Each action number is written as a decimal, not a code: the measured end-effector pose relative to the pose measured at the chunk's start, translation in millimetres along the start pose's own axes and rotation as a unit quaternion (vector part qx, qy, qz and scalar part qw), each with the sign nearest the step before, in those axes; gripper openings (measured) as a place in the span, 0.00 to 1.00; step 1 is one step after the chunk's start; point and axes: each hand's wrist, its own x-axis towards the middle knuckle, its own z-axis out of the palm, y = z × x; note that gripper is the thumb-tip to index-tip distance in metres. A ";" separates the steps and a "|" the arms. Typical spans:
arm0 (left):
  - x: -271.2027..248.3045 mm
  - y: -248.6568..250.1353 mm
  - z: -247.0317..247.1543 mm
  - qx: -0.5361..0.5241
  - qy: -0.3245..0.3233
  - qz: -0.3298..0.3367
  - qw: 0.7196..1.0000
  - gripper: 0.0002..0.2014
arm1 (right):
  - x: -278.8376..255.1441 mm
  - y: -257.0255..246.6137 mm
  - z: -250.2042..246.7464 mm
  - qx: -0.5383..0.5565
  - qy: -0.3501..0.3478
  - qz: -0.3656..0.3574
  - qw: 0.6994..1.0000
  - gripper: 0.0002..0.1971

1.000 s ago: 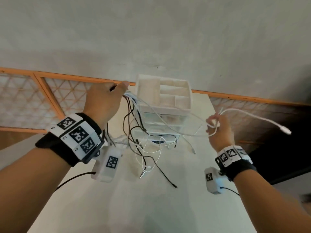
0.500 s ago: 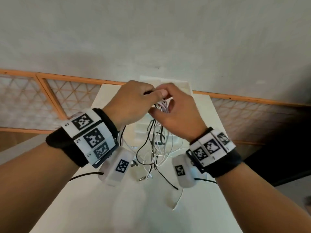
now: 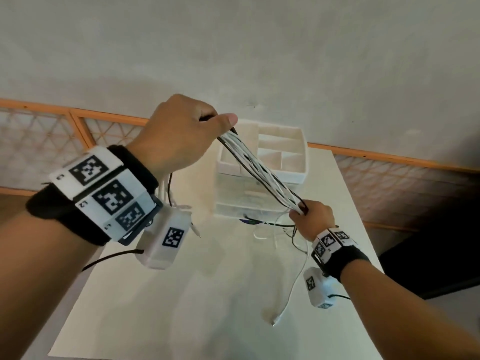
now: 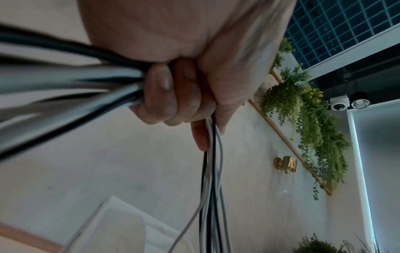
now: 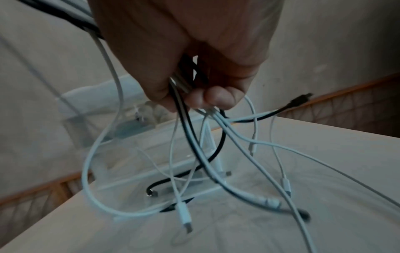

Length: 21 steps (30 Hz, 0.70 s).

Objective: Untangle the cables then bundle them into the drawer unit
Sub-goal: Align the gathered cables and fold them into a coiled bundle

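Note:
A bundle of several white and black cables (image 3: 259, 167) stretches taut between my two hands, in front of the white drawer unit (image 3: 262, 175). My left hand (image 3: 187, 131) grips the upper end high at the left, fingers curled round the cables (image 4: 108, 80). Lower and to the right, my right hand (image 3: 310, 216) grips the other end. Loose cable ends (image 5: 184, 179) with plugs hang from its fist onto the table. One white cable's plug (image 3: 276, 320) lies on the table near the front. The drawer unit's top tray is open and divided into compartments.
The white table (image 3: 181, 307) stands against a pale wall, with an orange-framed lattice railing (image 3: 52, 141) behind it. The table's right edge (image 3: 363, 229) drops off to a dark floor. Hanging green plants (image 4: 309, 119) show in the left wrist view.
My hands met above the drawer unit, then drew apart. The left rose up and left, the right slid down and right along the cables, pulling them into one straight bundle.

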 end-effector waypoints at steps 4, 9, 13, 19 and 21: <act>2.3 -11.6 2.5 -0.014 0.027 -0.034 0.999 0.27 | 1.3 6.9 -15.5 0.085 0.128 -0.033 0.988 0.05; 5.3 -15.5 10.7 -0.044 0.053 -0.033 0.997 0.29 | -7.4 34.5 -2.2 0.029 -0.021 0.057 0.998 0.10; 7.2 -18.9 20.5 -0.048 0.080 -0.036 0.995 0.28 | 0.3 27.5 -13.7 0.023 0.017 0.053 0.998 0.16; 3.4 -20.5 27.4 -0.040 0.091 -0.020 0.995 0.29 | 0.2 32.0 -14.4 0.009 -0.119 0.070 0.990 0.19; 3.3 -18.5 29.3 -0.067 0.101 -0.015 0.992 0.28 | -3.3 38.0 -1.6 -0.024 -0.135 0.062 0.989 0.16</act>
